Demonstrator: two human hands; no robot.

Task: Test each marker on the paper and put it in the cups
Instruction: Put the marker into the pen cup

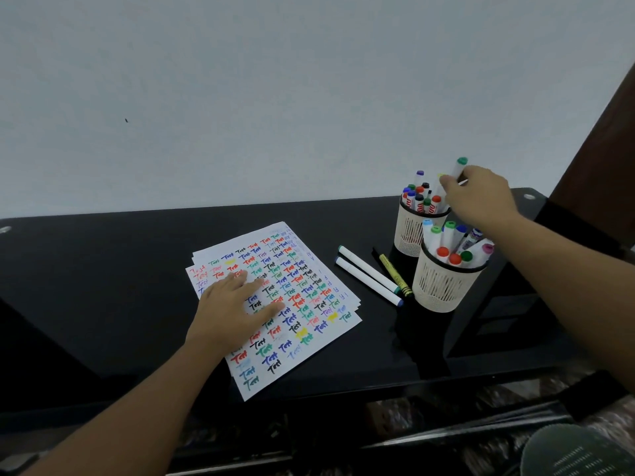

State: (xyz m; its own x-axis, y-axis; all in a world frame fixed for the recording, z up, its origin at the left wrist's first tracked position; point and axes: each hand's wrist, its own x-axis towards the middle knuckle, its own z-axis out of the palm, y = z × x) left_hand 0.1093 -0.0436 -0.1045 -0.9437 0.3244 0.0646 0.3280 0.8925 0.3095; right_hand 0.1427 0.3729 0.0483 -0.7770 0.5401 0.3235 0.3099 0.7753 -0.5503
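Cups (443,286) were nearly full, paper (309,324) covered in test marks; three markers (369,280) lay untested on the bench (103,269). Right hand (481,194) gripped a green-capped marker (459,166) over the far cup (410,231), left hand (233,304) pressed flat on the paper

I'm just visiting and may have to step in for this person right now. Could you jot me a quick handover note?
Left hand: flat, fingers straight, pressing on the paper.
Right hand: holding a green-capped marker above the far cup.
Both the far cup and the near cup already hold many markers, and the paper is covered in coloured test words.
Left to do: drop the held marker in, then seemingly test the markers lying on the desk between paper and cups: two white markers, a yellow marker.
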